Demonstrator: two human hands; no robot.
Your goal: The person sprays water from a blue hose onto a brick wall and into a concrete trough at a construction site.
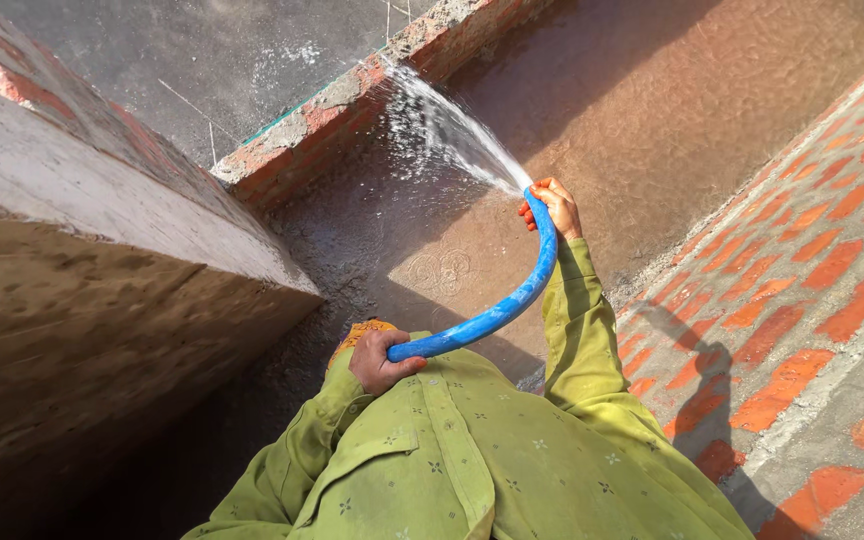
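Where the wet concrete floor (652,110) spreads brown and glistening across the middle of the view, a tall plastered wall (72,300) rises on the left and a brick wall top (802,290), its orange bricks set in grey mortar, runs along the right. A lower brick wall (352,110) crosses the far side, with dry grey ground beyond it. Below, the person's green patterned shirt (472,460) fills the lower middle. A blue hose (512,300) curves up from the chest toward the far wall. The left hand (380,362) is clamped around the hose's lower stretch, close to the body, while the right hand (554,205), arm stretched forward, grips the hose at its outlet end, fingers wrapped about the mouth. The two hands are well apart along the hose. From the outlet a fan of water spray (442,125) shoots up and left, striking the lower brick wall's inner face near its corner and scattering droplets.
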